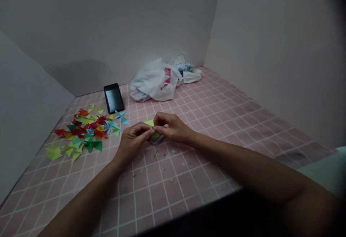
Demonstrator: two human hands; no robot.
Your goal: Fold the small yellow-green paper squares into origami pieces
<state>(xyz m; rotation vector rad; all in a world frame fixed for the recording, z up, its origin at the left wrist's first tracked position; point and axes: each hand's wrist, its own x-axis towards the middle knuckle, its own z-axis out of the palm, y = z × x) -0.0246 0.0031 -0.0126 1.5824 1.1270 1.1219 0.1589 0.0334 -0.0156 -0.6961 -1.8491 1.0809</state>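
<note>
Both hands meet at the middle of the table over a small yellow-green paper (pixel 149 122). My left hand (pixel 131 139) pinches its near left side between thumb and forefinger. From the right, my right hand (pixel 177 128) pinches the paper too, its fingers curled. My fingers cover much of the sheet, so its exact folds cannot be made out. Just beneath lies a small stack of coloured paper (pixel 159 140), with green, pink and blue edges showing. To the left of my left hand spreads a pile of folded paper pieces (pixel 81 131) in red, orange, yellow, green and light blue.
A black smartphone (pixel 114 99) lies behind the folded pieces. Crumpled white plastic bags (pixel 155 80) sit against the back wall, with a blue-and-white packet (pixel 183 66) beside them. The pink checked tablecloth (pixel 216 121) reaches white walls at the left, back and right.
</note>
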